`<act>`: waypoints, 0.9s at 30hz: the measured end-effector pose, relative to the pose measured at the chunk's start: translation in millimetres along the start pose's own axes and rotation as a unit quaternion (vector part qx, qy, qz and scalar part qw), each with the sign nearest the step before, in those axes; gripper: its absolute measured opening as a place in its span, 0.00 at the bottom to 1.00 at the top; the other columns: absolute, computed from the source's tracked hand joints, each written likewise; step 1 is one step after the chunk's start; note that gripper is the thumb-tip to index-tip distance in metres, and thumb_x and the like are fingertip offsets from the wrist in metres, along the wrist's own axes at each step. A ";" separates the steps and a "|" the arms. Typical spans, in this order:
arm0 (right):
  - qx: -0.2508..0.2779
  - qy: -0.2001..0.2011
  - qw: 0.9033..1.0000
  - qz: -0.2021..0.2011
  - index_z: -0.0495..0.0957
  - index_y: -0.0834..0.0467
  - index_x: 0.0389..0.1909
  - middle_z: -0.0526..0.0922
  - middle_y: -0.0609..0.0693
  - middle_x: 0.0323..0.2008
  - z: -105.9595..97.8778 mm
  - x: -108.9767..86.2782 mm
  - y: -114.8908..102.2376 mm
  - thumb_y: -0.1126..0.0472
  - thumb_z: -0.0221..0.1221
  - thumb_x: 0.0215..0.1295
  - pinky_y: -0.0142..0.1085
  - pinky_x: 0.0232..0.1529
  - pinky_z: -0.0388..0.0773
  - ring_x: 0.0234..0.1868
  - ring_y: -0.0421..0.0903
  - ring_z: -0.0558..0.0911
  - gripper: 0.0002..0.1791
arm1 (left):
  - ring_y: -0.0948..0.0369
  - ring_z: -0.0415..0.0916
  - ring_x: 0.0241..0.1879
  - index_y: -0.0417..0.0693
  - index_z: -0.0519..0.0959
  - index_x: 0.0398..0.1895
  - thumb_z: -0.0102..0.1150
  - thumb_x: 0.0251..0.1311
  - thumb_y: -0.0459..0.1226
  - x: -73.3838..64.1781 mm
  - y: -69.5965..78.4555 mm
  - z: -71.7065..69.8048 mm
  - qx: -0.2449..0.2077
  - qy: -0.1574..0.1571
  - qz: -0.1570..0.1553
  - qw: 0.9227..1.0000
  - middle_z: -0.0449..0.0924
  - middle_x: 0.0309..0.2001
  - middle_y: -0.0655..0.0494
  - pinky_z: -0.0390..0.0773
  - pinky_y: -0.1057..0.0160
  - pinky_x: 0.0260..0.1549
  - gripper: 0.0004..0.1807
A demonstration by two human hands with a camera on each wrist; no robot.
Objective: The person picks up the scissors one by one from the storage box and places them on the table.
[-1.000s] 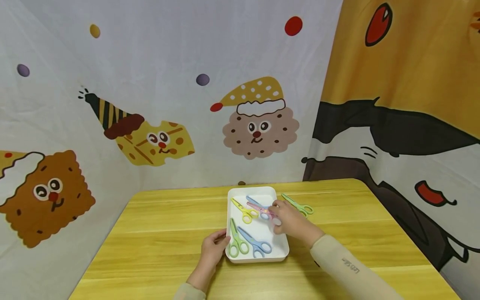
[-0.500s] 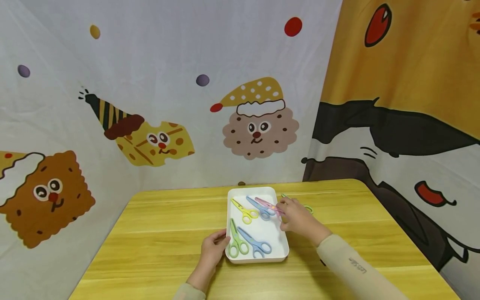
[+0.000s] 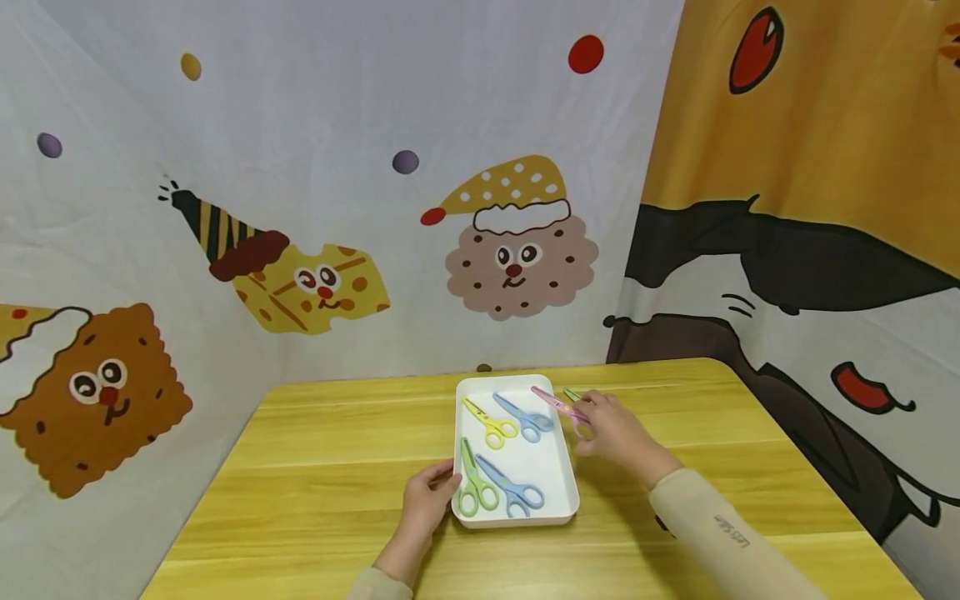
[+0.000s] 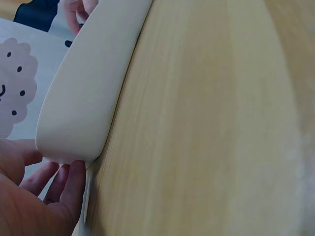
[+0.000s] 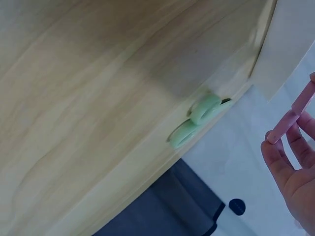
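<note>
A white tray (image 3: 517, 523) stands on the table. My left hand (image 3: 426, 500) holds its left side; in the left wrist view the thumb lies at the rim and the fingertips meet the outer wall. My right hand (image 3: 618, 437) pinches pink scissors (image 3: 555, 402) by the handle loops, also seen as a pink handle (image 5: 285, 127) in the right wrist view. Their blades point over the tray's right rim. Inside the tray lie yellow scissors (image 3: 491, 425), blue scissors (image 3: 522, 415), green scissors (image 3: 475, 483) and a second blue pair (image 3: 510, 485).
Another green pair of scissors (image 5: 205, 108) lies on the table right of the tray, mostly hidden behind my right hand in the head view. The wooden tabletop (image 3: 330, 483) ends at a printed cloth backdrop (image 3: 337, 125).
My right hand has carried the pink scissors rightward, from above the upper blue pair to the tray's right rim. My left hand and the other scissors have stayed put.
</note>
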State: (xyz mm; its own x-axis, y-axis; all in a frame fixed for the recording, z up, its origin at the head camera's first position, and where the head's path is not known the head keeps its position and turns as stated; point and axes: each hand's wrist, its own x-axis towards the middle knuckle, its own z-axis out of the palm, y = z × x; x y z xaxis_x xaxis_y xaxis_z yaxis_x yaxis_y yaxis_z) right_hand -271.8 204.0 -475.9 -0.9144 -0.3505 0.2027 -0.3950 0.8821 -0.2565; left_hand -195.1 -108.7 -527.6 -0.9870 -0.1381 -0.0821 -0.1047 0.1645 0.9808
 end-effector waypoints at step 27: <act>-0.017 0.001 1.000 0.022 0.78 0.64 0.49 0.77 0.57 0.47 -7.2 -7.4 36.8 0.58 0.66 0.38 0.50 0.48 0.75 0.46 0.57 0.74 0.31 | 0.59 0.78 0.42 0.33 0.78 0.51 0.62 0.58 0.34 2.1 -2.2 1.0 0.007 0.003 -0.003 1.000 0.81 0.47 0.39 0.80 0.70 0.37 0.19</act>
State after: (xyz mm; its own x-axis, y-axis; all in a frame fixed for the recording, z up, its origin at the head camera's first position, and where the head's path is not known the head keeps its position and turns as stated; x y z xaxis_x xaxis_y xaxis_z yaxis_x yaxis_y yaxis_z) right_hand -279.0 241.3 -480.0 -0.9308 -0.3097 0.1941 -0.3505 0.9071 -0.2330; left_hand -197.1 -108.4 -530.1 -0.9857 -0.1444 -0.0869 -0.1122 0.1777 0.9777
